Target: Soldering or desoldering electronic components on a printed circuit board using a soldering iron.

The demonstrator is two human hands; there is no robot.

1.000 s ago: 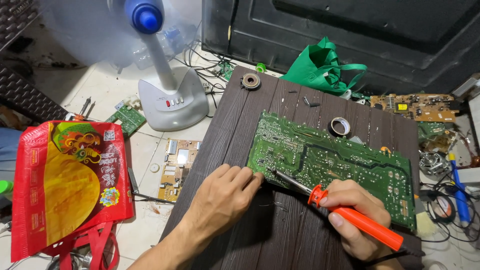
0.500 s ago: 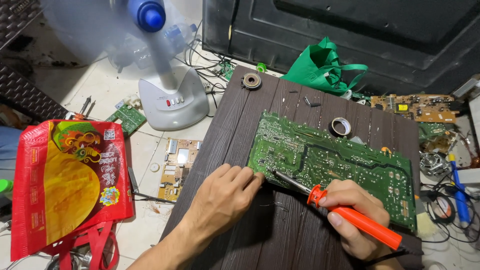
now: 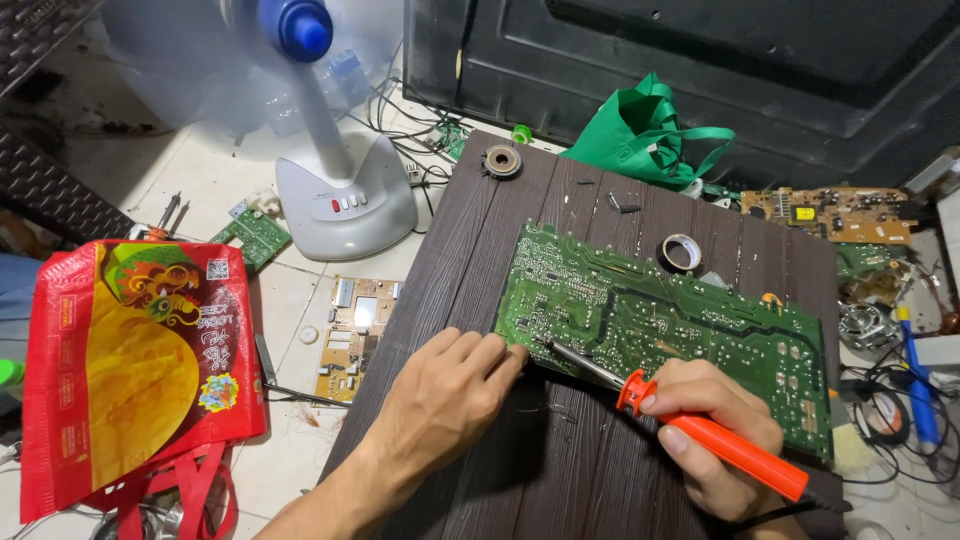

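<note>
A green circuit board [image 3: 690, 330] lies solder side up on a dark wooden board [image 3: 470, 240]. My right hand [image 3: 715, 440] grips an orange-handled soldering iron [image 3: 720, 440], whose metal tip touches the circuit board near its lower left corner. My left hand [image 3: 445, 395] rests on the wood, its fingertips pressed against that same lower left edge of the circuit board, close to the iron's tip. Whether the fingers pinch anything is hidden.
A white standing fan [image 3: 330, 150] stands left of the wood. A red bag [image 3: 130, 370] lies on the floor at far left, with small circuit boards [image 3: 355, 330] beside it. A tape roll [image 3: 683, 251], a green bag [image 3: 645, 130] and more boards [image 3: 830, 210] sit at back and right.
</note>
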